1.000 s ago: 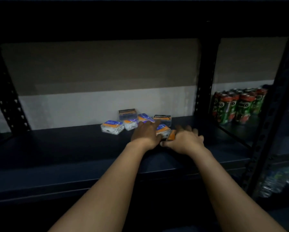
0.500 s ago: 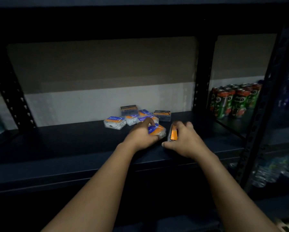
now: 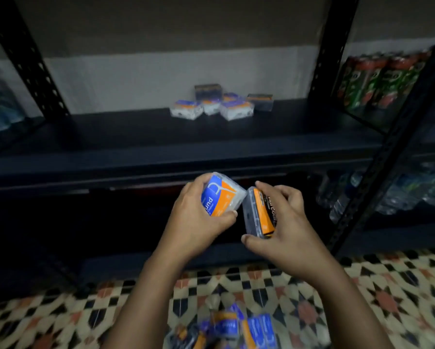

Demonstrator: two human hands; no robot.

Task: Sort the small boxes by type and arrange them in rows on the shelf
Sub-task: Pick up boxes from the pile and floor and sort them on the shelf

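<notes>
Half a second ago both your hands were down on the shelf among the boxes; now they are pulled back and raised in front of the shelf's front edge, each carrying one box away from the group. Your left hand [image 3: 197,217] grips a blue-and-orange box [image 3: 220,195], fingers curled over its top and thumb under its near corner, tilted toward you. Just beside it, your right hand [image 3: 284,222] pinches a dark box with an orange band [image 3: 260,214] on edge between thumb below and fingers above; the two boxes nearly touch at their upper corners. The remaining small boxes [image 3: 222,103] sit clustered at the back of the dark shelf [image 3: 135,137], unsorted, blue-and-orange ones in front, two dark ones behind. Farther right, past the black upright [image 3: 331,49], stand green and red cans [image 3: 380,79], with water bottles [image 3: 387,195] below. More blurred boxes [image 3: 234,328] lie on the patterned tile floor [image 3: 60,316] near you.
</notes>
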